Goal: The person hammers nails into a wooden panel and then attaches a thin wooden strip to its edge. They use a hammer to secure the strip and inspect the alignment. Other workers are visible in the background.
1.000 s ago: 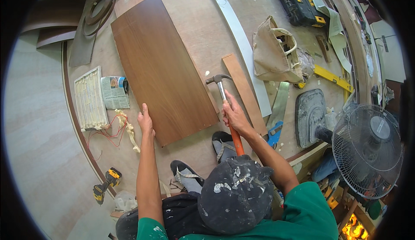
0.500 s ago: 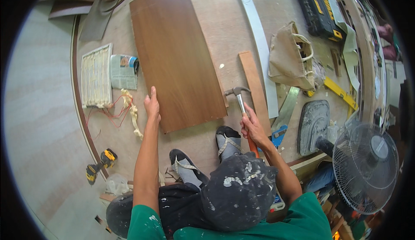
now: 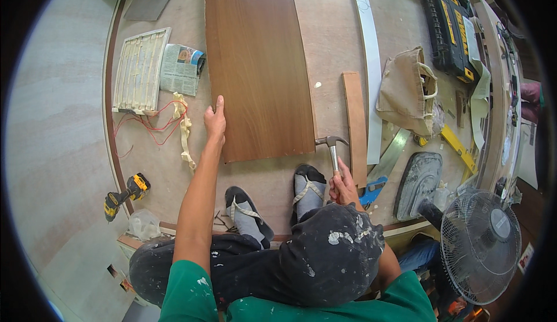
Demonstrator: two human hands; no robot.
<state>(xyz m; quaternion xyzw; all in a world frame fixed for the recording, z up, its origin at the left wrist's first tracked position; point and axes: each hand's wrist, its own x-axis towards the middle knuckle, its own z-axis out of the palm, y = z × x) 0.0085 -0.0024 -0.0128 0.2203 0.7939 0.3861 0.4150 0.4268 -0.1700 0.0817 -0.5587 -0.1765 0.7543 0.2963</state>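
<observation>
The left hand (image 3: 215,120) lies flat, fingers spread, on the left edge of the brown wooden panel (image 3: 258,61), gripping nothing. The right hand (image 3: 343,184) is closed around the handle of a claw hammer (image 3: 332,148), whose head sits just off the panel's near right corner. A narrow wooden strip (image 3: 355,127) lies just right of those fingers, a canvas tool bag (image 3: 406,90) beyond it. Red wires (image 3: 154,125) and a slatted white grille (image 3: 139,69) lie left of the left fingers. A yellow drill (image 3: 125,194) rests well apart. Two sandalled feet (image 3: 278,200), probably the person's own, sit between the hands.
</observation>
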